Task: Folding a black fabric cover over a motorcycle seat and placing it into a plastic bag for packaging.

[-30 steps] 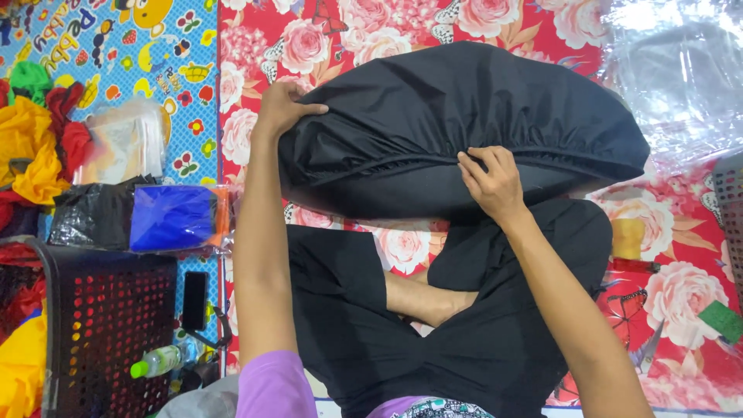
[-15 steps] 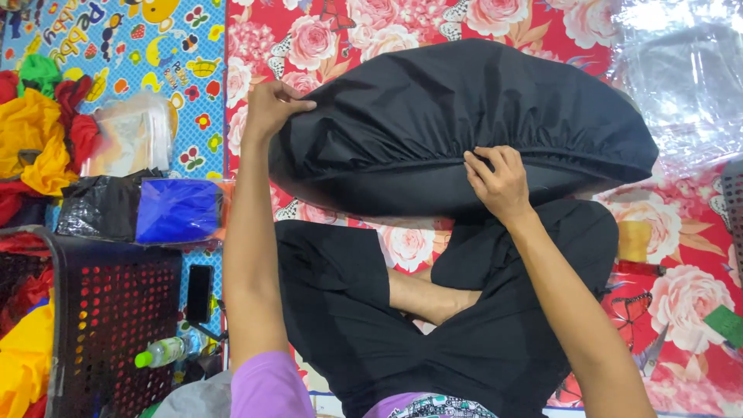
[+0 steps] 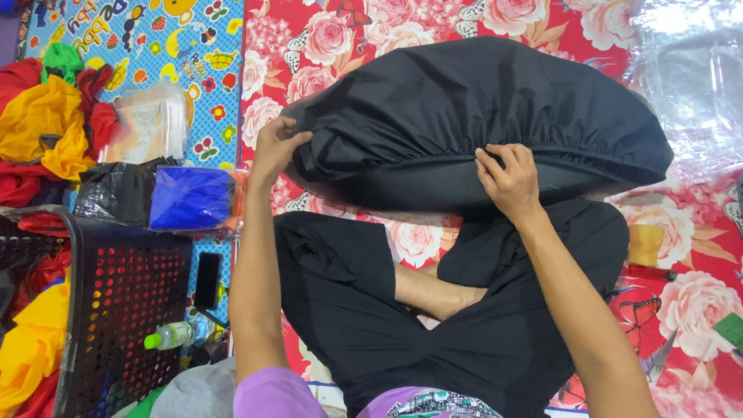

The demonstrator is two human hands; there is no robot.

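Between the two hands, a large black elastic-edged cover (image 3: pixel 480 116) is sitting stretched over a rounded, cushion-like form, just above the person's crossed legs in black trousers (image 3: pixel 464 325). At the cover's left end, the left hand (image 3: pixel 276 151) is closing its fingers on the gathered edge and gripping the fabric. Further along the lower hem, the right hand (image 3: pixel 509 179) is pinching the elastic rim, its fingers curled tightly over the seam. Beneath both hands a red floral mat (image 3: pixel 689 302) is lying spread on the floor. Left of the left hand, a blue packet (image 3: pixel 190 197) is resting beside a black packet (image 3: pixel 112 193), with a stack of clear plastic bags (image 3: pixel 147 124) just beyond them. Below those, a black perforated basket (image 3: pixel 116 310) is standing, a dark phone (image 3: pixel 207 280) and a small bottle (image 3: pixel 172 335) lying beside it. Red, yellow and green cloths (image 3: pixel 46 124) are piling up furthest left.
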